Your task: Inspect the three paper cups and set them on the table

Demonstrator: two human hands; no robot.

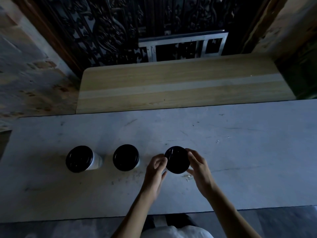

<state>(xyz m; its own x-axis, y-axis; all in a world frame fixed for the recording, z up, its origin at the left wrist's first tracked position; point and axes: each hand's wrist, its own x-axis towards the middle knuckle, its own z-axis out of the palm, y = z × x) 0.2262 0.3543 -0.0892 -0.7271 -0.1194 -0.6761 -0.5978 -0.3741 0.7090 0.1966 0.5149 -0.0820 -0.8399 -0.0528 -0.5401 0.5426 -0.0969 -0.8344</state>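
Both the left hand (155, 166) and right hand (197, 164) loosely cup the third cup (177, 159) at frame centre; a careless release could tip it on the desk (240, 152).

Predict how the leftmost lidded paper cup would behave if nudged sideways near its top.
The leftmost cup looks tall and narrow, so it would probably tip rather than slide. Its paper wall likely dents under pressure. Once down, the round body might roll across the table.

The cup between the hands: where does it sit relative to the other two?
In the head view, the held cup is rightmost in the row on the grey table, beside the middle cup.
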